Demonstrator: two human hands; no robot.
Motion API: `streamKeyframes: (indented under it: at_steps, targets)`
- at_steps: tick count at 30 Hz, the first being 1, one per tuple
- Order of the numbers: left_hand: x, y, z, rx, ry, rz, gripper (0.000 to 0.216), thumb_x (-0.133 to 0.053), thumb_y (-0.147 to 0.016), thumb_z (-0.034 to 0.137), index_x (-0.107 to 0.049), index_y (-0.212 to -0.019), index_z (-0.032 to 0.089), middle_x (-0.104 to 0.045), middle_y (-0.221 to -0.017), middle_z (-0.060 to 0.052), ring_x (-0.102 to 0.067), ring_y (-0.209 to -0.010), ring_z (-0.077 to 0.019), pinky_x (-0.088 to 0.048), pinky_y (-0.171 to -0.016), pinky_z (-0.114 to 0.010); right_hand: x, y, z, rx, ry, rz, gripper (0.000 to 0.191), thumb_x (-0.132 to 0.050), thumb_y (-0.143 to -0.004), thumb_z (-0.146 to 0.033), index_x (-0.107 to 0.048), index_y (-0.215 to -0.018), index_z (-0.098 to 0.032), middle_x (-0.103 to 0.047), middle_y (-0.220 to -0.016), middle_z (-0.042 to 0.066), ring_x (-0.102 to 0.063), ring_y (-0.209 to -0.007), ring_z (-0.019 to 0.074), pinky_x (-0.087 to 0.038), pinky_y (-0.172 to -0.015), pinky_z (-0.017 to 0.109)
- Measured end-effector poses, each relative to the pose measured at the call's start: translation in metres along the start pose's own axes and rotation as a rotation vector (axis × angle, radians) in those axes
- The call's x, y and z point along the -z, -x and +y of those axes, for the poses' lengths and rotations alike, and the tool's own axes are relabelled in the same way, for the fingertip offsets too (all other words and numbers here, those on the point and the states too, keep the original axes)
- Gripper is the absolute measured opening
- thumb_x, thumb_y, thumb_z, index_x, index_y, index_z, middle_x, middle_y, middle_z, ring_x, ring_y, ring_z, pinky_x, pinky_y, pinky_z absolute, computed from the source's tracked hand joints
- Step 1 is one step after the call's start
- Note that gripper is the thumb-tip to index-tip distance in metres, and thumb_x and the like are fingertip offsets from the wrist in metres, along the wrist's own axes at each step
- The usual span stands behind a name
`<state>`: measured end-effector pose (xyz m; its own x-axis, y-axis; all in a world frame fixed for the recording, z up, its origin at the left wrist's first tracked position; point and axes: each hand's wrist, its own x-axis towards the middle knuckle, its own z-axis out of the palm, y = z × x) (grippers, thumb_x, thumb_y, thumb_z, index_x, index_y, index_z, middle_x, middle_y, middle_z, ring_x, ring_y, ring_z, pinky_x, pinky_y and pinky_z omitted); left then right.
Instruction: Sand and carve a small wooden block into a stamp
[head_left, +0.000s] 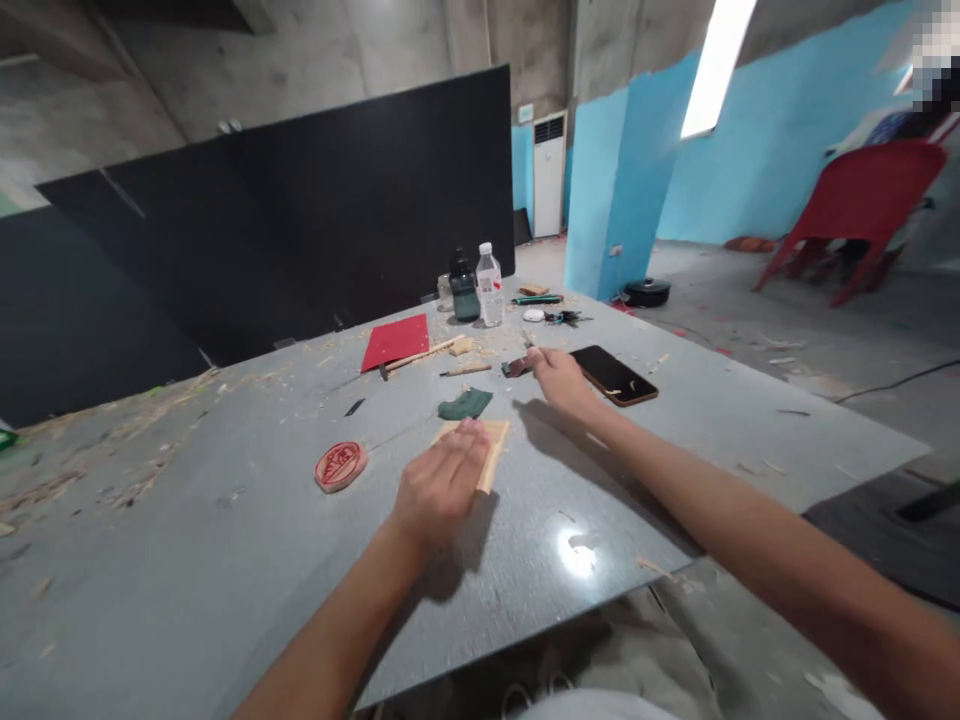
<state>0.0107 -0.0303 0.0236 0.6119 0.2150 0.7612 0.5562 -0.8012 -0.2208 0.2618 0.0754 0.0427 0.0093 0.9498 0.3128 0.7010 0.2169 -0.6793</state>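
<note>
My left hand (pixel 444 478) is closed over a small pale wooden board (pixel 495 455), its fingers covering much of the top. Just beyond the board lies a crumpled dark green cloth (pixel 465 404). My right hand (pixel 561 380) reaches further out, fingers pinched together by a dark brown piece (pixel 517 367); a thin greyish tip shows at the fingertips, and what they grip is unclear. A black-screened phone (pixel 615 375) lies right beside that hand. To the left is a round wooden piece with a red carved design (pixel 340 466).
A wooden-handled carving knife (pixel 469 370), a small hammer (pixel 420 356) and a red sheet (pixel 396 341) lie mid-table. Behind stand a clear water bottle (pixel 490 287) and a dark bottle (pixel 464 290). Keys (pixel 566 317) lie right of them. Wood shavings litter the grey table (pixel 225 560).
</note>
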Motion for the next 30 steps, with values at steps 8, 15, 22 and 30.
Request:
streamKeyframes:
  at_steps: [8,15,22,30]
  targets:
    - [-0.01,0.016,-0.022,0.251,0.03,0.184,0.05,-0.058,-0.104,0.017,-0.058,-0.154,0.015,-0.079,-0.131,-0.018,-0.08,-0.118,-0.0274,-0.069,-0.098,-0.036,-0.028,0.061,-0.039,0.301,-0.413,-0.172,0.061,-0.03,-0.109,-0.073,-0.048,-0.076,-0.024,-0.051,-0.068,0.001,-0.046,-0.066,0.0179,-0.035,-0.063,0.032]
    - [-0.005,0.016,-0.026,0.212,0.033,0.184,0.051,-0.052,-0.107,0.021,-0.054,-0.159,0.017,-0.076,-0.138,-0.017,-0.076,-0.128,-0.0281,-0.065,-0.107,-0.041,-0.026,0.08,-0.049,0.362,-0.523,-0.367,0.07,-0.033,-0.102,-0.086,-0.048,-0.075,-0.023,-0.046,-0.066,-0.001,-0.042,-0.067,0.0166,-0.032,-0.061,0.031]
    - [0.011,0.009,-0.025,0.077,-0.058,0.126,0.066,-0.052,-0.103,0.005,-0.043,-0.167,0.017,-0.072,-0.146,-0.018,-0.067,-0.141,-0.0302,-0.06,-0.116,-0.048,-0.028,0.085,-0.05,0.299,-0.684,-0.449,0.067,-0.041,-0.102,-0.084,-0.047,-0.074,-0.024,-0.039,-0.063,-0.004,-0.038,-0.061,0.0143,-0.031,-0.059,0.03]
    - [0.017,0.008,-0.019,0.047,-0.027,0.165,0.06,-0.049,-0.106,0.011,-0.045,-0.166,0.013,-0.072,-0.146,-0.019,-0.065,-0.144,-0.0304,-0.059,-0.118,-0.049,-0.015,0.079,-0.053,0.528,-0.243,-0.278,0.054,-0.03,-0.111,-0.067,-0.048,-0.085,-0.022,-0.051,-0.07,0.001,-0.044,-0.065,0.0173,-0.03,-0.066,0.033]
